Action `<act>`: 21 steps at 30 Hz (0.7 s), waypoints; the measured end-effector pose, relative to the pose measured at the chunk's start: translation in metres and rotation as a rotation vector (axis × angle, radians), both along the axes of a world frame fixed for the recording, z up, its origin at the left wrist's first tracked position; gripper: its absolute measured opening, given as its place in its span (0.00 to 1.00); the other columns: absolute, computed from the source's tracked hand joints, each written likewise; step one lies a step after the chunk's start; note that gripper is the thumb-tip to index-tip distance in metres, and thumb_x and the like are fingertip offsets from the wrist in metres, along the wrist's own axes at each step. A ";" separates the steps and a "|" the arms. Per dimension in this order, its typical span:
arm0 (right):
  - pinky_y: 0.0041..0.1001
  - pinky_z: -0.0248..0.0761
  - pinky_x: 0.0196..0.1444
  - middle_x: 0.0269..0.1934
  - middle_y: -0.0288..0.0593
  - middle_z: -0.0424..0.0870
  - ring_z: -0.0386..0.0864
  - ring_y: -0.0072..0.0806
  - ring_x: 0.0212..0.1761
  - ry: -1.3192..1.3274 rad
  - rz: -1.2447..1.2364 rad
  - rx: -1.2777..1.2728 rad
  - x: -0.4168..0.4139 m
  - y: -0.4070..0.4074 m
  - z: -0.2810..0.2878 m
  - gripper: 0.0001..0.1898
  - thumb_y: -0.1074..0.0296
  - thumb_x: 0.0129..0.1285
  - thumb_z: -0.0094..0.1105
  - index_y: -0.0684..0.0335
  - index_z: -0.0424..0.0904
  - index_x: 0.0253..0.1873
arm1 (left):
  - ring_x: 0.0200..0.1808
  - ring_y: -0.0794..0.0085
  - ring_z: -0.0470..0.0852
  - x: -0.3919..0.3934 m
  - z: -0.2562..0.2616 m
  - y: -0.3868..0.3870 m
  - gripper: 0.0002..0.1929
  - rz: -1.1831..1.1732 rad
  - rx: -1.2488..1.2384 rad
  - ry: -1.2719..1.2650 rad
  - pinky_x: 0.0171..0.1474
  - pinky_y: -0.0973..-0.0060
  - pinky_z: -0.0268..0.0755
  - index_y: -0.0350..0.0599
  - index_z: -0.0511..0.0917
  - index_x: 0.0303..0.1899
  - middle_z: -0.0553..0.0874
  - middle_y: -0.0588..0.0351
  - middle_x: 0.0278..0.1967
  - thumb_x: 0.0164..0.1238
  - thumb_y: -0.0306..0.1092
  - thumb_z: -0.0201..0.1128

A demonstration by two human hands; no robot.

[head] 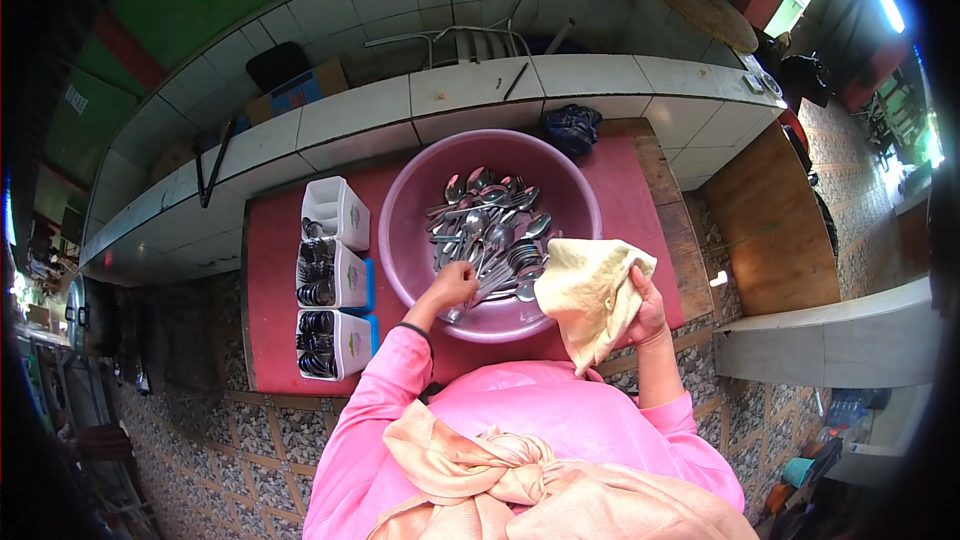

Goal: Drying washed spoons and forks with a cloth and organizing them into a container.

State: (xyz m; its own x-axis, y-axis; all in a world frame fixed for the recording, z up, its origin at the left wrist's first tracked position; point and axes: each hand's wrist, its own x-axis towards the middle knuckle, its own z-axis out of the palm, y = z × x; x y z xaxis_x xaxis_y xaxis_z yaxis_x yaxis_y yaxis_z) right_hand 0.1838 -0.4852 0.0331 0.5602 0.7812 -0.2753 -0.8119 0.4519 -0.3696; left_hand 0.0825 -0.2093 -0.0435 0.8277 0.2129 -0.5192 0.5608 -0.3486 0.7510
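A large pink plastic basin (397,240) in front of me holds a heap of metal spoons and forks (491,229). Over its near left part, my left hand (454,283) has its fingers curled around a thin piece of cutlery; whether it is a spoon or a fork is hidden. My right hand (646,307) grips a pale yellow cloth (592,289), which hangs over the basin's near right rim. Left of the basin stand white plastic cutlery holders: a far one (352,214) with few pieces, a middle one (352,277) and a near one (351,345), both packed with dark-looking cutlery.
The basin and holders stand on a red-topped table (274,277) with a bare wooden edge (686,247). Behind it runs a white-tiled ledge (465,86). A dark blue bundle (571,129) lies beyond the basin. A black bracket (215,165) sticks out at the ledge's left.
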 end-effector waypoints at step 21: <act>0.17 0.68 0.37 0.32 0.35 0.78 0.74 0.17 0.34 -0.817 -0.015 -0.437 -0.004 0.094 -0.013 0.08 0.80 0.51 0.55 0.65 0.74 0.38 | 0.13 0.87 0.66 -0.052 0.093 -0.066 0.09 0.162 -0.374 -0.298 0.16 0.89 0.58 0.37 0.76 0.38 0.74 0.63 0.16 0.61 0.31 0.51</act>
State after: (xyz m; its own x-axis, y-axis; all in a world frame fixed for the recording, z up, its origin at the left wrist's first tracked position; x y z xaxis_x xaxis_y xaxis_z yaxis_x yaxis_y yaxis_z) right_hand 0.1795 -0.3913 0.0204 0.7194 0.6921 -0.0588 -0.2192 0.1458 -0.9647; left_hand 0.0303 -0.2755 0.0493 0.9232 0.1957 -0.3307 0.3276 0.0490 0.9435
